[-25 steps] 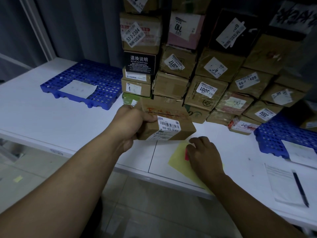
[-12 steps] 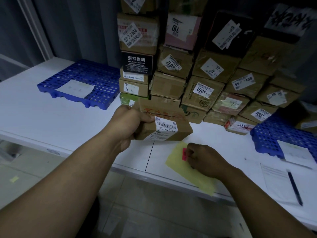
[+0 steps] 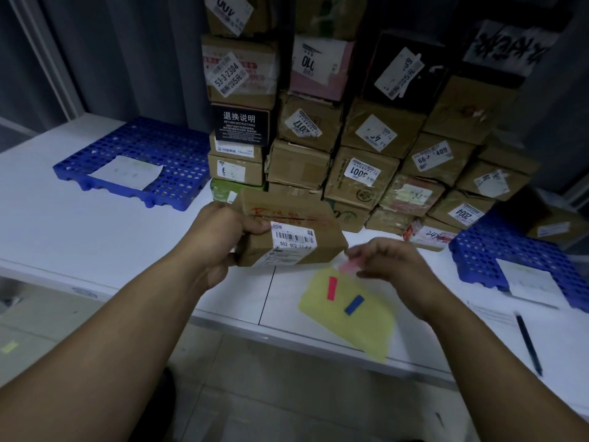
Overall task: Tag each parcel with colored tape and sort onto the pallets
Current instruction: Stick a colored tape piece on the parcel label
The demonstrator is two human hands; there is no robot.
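Left hand (image 3: pixel 223 237) grip clasping parcel (image 3: pixel 288 231) above tabletop (image 3: pixel 95 231). Right hand (image 3: pixel 390 261) grip pinching red tape strip (image 3: pixel 349 266), just right of parcel. Advice: pressing strip flat, clear of barcode.

1. left hand (image 3: pixel 223 231) reaches forward on a bare arm, fingers curled and thumb on top, clamped on a box (image 3: pixel 291 234).
2. right hand (image 3: pixel 389 263), blurred, is raised with fingertips pinching a pink strip (image 3: pixel 349 266).
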